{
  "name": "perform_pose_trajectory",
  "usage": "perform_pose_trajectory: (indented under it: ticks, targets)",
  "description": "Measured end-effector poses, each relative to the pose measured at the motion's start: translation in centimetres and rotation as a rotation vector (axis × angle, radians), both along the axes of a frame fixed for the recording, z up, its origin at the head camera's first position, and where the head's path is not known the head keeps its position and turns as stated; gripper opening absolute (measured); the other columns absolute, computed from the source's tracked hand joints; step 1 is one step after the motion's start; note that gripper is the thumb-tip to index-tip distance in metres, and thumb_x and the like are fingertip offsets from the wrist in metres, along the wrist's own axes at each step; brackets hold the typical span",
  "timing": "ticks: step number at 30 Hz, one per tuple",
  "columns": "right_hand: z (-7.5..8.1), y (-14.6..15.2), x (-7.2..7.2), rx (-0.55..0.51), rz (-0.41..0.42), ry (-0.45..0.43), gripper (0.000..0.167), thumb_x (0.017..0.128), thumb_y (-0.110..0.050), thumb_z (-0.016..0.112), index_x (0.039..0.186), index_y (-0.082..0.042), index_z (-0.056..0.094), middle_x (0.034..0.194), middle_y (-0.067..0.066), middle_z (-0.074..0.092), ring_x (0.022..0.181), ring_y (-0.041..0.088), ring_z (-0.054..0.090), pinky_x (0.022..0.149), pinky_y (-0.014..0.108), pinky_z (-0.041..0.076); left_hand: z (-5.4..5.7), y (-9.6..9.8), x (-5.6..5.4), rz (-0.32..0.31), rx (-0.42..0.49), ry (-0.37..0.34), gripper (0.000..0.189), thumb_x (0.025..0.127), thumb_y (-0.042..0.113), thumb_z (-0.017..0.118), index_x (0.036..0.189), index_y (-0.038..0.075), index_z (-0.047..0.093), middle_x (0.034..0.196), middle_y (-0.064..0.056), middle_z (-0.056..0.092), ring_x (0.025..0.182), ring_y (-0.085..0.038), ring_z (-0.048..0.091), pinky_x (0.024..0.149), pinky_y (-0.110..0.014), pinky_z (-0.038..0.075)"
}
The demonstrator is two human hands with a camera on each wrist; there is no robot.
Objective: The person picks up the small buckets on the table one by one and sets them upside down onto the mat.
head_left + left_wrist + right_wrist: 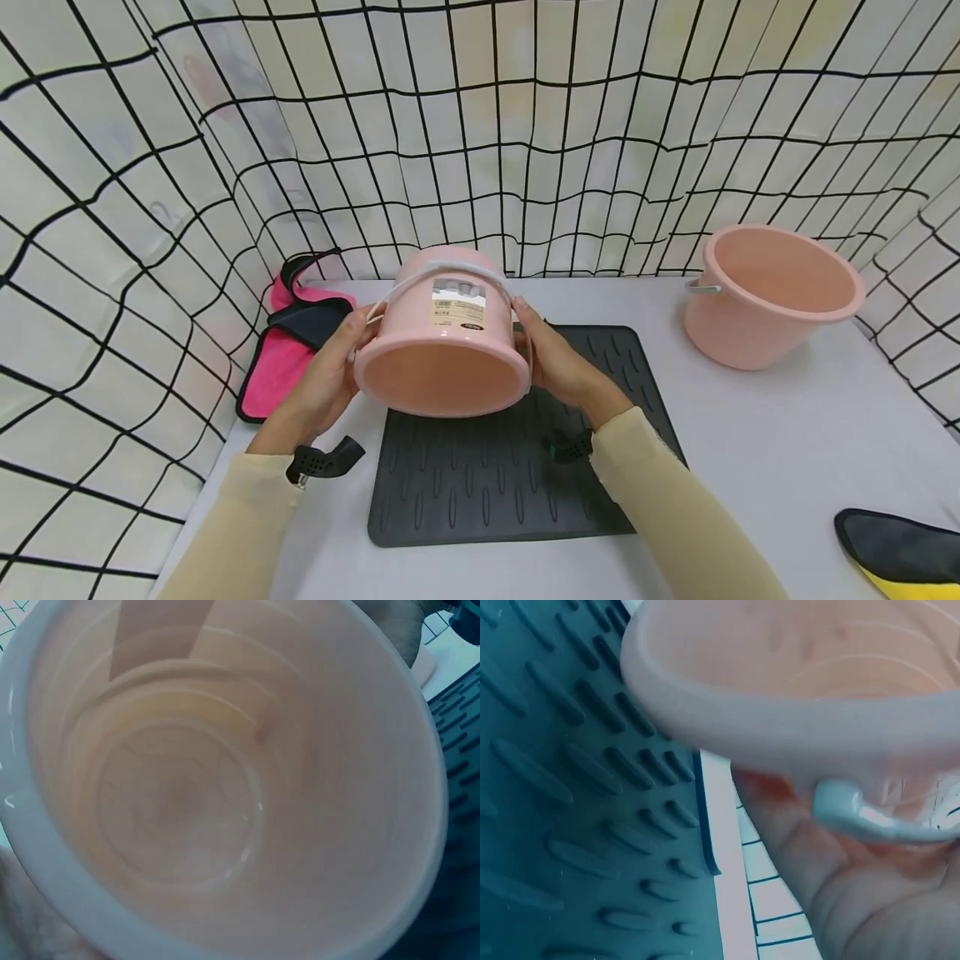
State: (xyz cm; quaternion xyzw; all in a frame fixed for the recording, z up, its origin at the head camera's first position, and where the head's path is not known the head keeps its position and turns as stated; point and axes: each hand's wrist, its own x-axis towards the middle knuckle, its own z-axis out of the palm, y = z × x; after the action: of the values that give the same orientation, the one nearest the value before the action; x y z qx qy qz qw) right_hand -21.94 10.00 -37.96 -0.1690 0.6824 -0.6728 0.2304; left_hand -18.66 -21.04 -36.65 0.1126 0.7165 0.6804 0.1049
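A small pink bucket (408, 321) is held above the dark mat, tipped so its mouth faces me. Its white handle (459, 267) lies across the upper side, near a printed label (459, 304). On the left, my left hand (341, 367) grips the side behind the rim; my right hand (555, 358) grips the opposite side. The bucket's inner wall (360, 787) fills the left wrist view, and nothing lies inside. In the right wrist view, the right palm (885, 915) is against the outside, beside the handle's end (836, 802). Some fingers are hidden behind the bucket.
Beneath is a ribbed dark mat (480, 492) on a white table (750, 467). A second pink bucket (727, 329) stands upright at the back right. A pink and black cloth item (281, 367) lies at left, a black and yellow one (900, 546) at lower right. Black netting (495, 150) surrounds the table.
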Motion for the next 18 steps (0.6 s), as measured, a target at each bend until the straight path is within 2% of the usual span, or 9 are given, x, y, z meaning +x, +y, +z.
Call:
perform_pose_trajectory:
  ticks: [3, 7, 10, 12, 15, 18]
  targets:
    - [0.0, -0.1, 0.0, -0.006, -0.032, -0.041, 0.078, 0.103, -0.076, 0.019, 0.168, -0.034, 0.009, 0.144, 0.015, 0.059, 0.120, 0.030, 0.066, 0.103, 0.049, 0.053, -0.3, 0.1, 0.1, -0.011, 0.012, 0.027, 0.062, 0.112, 0.049, 0.030, 0.164, 0.018, 0.020, 0.172, -0.007, 0.017, 0.158, -0.034, 0.012, 0.119, -0.063, 0.024]
    - [-0.1, -0.5, 0.0, 0.019, -0.078, -0.051, 0.082, 0.101, -0.078, 0.021, 0.167, -0.031, 0.014, 0.154, 0.012, 0.051, 0.130, 0.037, 0.060, 0.107, 0.055, 0.049, -0.5, 0.1, 0.2, -0.024, 0.012, 0.068, 0.061, 0.112, 0.043, 0.031, 0.166, 0.019, 0.017, 0.173, -0.006, 0.011, 0.157, -0.040, 0.011, 0.120, -0.070, 0.019]
    - [-0.2, -0.9, 0.0, 0.049, -0.104, -0.033, 0.085, 0.101, -0.079, 0.022, 0.168, -0.026, 0.016, 0.163, 0.010, 0.040, 0.138, 0.041, 0.053, 0.112, 0.059, 0.044, -0.5, 0.2, 0.3, -0.017, -0.053, 0.086, 0.065, 0.111, 0.043, 0.034, 0.167, 0.018, 0.013, 0.173, -0.005, 0.008, 0.156, -0.046, 0.011, 0.118, -0.074, 0.017]
    - [-0.4, -1.0, 0.0, 0.063, -0.112, -0.002, 0.085, 0.101, -0.078, 0.023, 0.168, -0.027, 0.013, 0.167, 0.012, 0.033, 0.141, 0.044, 0.049, 0.112, 0.061, 0.042, -0.5, 0.2, 0.4, -0.009, -0.114, 0.099, 0.067, 0.110, 0.042, 0.035, 0.167, 0.018, 0.010, 0.173, -0.007, 0.007, 0.155, -0.049, 0.013, 0.117, -0.074, 0.020]
    - [-0.6, -1.2, -0.1, 0.076, -0.115, 0.063, 0.077, 0.102, -0.075, 0.024, 0.168, -0.038, 0.006, 0.167, 0.011, 0.027, 0.140, 0.045, 0.048, 0.109, 0.062, 0.043, -0.7, 0.5, 0.5, 0.008, -0.214, 0.120, 0.069, 0.111, 0.043, 0.038, 0.168, 0.021, 0.007, 0.173, -0.010, 0.007, 0.153, -0.049, 0.017, 0.112, -0.074, 0.029]
    - [-0.8, -1.3, -0.2, 0.072, -0.104, 0.128, 0.071, 0.105, -0.069, 0.026, 0.166, -0.044, 0.003, 0.162, 0.010, 0.031, 0.135, 0.043, 0.050, 0.102, 0.060, 0.046, -1.1, 0.7, 0.6, 0.016, -0.258, 0.158, 0.070, 0.112, 0.038, 0.042, 0.168, 0.021, 0.005, 0.172, -0.015, 0.009, 0.153, -0.046, 0.018, 0.110, -0.075, 0.034]
